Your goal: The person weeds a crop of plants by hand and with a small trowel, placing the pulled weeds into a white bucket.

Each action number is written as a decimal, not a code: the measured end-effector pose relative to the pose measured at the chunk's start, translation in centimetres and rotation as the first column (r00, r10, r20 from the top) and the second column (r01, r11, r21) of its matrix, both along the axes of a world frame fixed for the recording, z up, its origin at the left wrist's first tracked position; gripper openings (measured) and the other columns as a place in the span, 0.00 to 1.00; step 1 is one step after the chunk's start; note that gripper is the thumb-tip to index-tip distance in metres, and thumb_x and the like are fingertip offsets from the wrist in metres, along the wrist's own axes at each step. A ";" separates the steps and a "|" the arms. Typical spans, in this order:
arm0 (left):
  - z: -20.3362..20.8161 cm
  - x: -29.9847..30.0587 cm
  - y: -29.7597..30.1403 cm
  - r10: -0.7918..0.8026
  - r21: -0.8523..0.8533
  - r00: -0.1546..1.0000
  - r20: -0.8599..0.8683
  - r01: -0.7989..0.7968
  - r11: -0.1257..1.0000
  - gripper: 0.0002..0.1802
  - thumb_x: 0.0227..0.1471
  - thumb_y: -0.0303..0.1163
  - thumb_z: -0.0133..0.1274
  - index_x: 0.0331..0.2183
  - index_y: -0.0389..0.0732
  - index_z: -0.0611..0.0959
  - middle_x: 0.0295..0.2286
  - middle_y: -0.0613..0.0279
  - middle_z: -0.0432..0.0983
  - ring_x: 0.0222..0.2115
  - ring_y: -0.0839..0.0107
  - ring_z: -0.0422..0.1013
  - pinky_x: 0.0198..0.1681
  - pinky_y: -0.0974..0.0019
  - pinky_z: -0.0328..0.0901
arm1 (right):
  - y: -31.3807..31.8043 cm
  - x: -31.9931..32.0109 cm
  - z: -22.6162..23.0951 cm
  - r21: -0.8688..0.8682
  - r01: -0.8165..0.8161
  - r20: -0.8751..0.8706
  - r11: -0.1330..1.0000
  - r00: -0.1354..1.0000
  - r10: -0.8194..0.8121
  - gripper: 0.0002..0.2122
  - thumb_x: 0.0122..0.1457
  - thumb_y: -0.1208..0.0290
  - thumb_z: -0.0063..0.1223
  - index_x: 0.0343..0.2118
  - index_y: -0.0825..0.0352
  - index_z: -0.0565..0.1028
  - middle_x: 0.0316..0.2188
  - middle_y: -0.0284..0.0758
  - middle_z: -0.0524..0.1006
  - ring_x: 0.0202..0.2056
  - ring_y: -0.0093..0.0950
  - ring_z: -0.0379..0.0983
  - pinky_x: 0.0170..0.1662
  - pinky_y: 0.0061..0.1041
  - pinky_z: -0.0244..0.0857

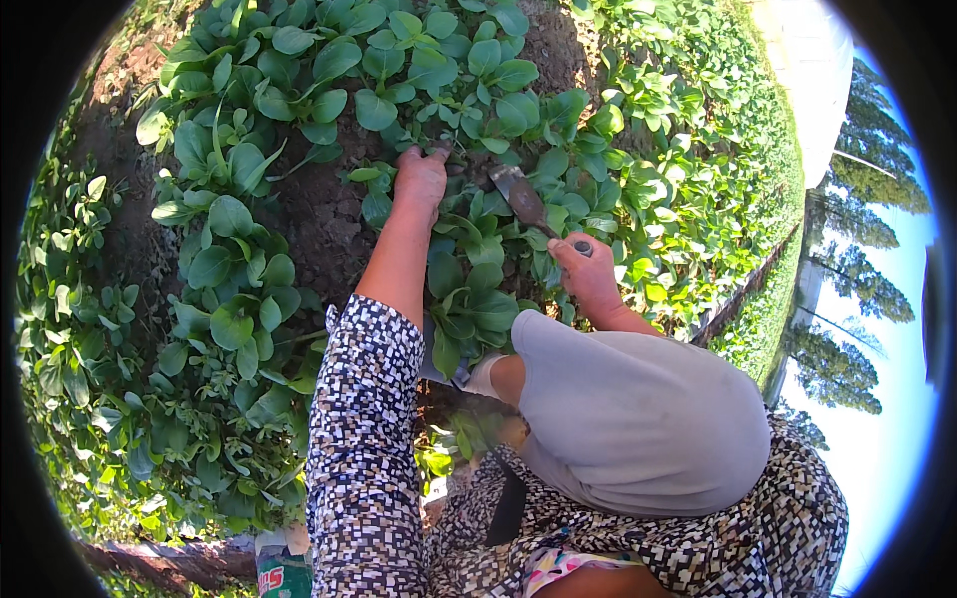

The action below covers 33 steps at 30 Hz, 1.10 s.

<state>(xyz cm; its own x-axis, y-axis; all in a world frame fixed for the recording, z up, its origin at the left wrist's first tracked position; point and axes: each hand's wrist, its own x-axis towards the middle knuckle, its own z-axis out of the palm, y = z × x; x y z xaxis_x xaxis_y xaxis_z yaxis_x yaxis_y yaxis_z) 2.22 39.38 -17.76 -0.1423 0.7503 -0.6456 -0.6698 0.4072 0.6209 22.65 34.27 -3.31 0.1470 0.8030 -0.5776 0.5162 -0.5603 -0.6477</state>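
My left hand (421, 181) reaches down to the soil among the leafy green plants. Its fingers are bent and closed at ground level beside some small stems, and what they hold is hidden. My right hand (588, 271) is wrapped round the handle of a hand trowel (520, 196) with a flat, soil-caked metal blade. The blade tilts toward my left hand, its tip near the ground between leaves. A broad-leaved green plant (474, 304) grows close below both hands.
Rows of leafy greens (234, 309) spread left and far, with bare dark soil (324, 214) between them. My bent knee in grey cloth (638, 409) is at the right. A green-and-white bag (284, 573) lies at the lower left. Beyond the field at right stand trees (862, 284).
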 end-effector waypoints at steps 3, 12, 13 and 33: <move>-1.3 1.0 -0.1 -0.023 0.070 0.966 -0.256 0.042 0.997 0.16 0.47 0.31 0.53 0.39 0.34 0.75 0.34 0.56 0.76 0.29 0.67 0.72 0.36 0.63 0.66 | -0.2 -0.1 -0.6 0.063 -0.050 0.038 0.997 0.998 0.048 0.14 0.54 0.68 0.57 0.15 0.63 0.66 0.13 0.23 0.61 0.12 0.15 0.53 0.15 0.19 0.45; -1.9 1.4 -0.4 -0.241 -0.014 0.862 -0.446 0.263 0.965 0.18 0.42 0.34 0.53 0.38 0.40 0.79 0.30 0.52 0.78 0.30 0.60 0.74 0.37 0.61 0.66 | 3.6 -0.8 -2.3 0.099 -0.066 0.032 0.993 0.998 0.063 0.13 0.52 0.68 0.58 0.17 0.67 0.70 0.13 0.22 0.63 0.17 0.13 0.54 0.20 0.19 0.49; -1.7 1.3 -0.7 -0.271 -0.028 0.848 -0.456 0.291 0.956 0.17 0.42 0.34 0.52 0.38 0.41 0.79 0.29 0.53 0.78 0.30 0.60 0.74 0.36 0.61 0.66 | 3.7 -0.8 -2.4 0.078 -0.054 0.019 0.995 0.998 0.053 0.13 0.52 0.68 0.58 0.17 0.67 0.70 0.13 0.22 0.63 0.17 0.13 0.54 0.20 0.18 0.48; 0.8 -1.6 -2.8 0.215 -0.052 0.963 -0.161 -0.226 0.973 0.09 0.53 0.32 0.50 0.36 0.39 0.77 0.22 0.68 0.71 0.17 0.79 0.63 0.19 0.73 0.59 | -0.7 0.0 -1.1 0.090 -0.513 0.158 0.854 0.854 0.496 0.15 0.53 0.64 0.58 0.19 0.69 0.71 0.15 0.29 0.66 0.20 0.18 0.58 0.23 0.23 0.56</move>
<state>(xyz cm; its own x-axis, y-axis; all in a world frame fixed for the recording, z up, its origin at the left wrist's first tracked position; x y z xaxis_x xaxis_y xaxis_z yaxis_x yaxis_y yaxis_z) 0.63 36.53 -16.95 -0.4005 0.6433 -0.6525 -0.6467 0.3060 0.6987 22.62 33.55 -4.41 -0.2340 0.8497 -0.4725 0.7865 -0.1203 -0.6058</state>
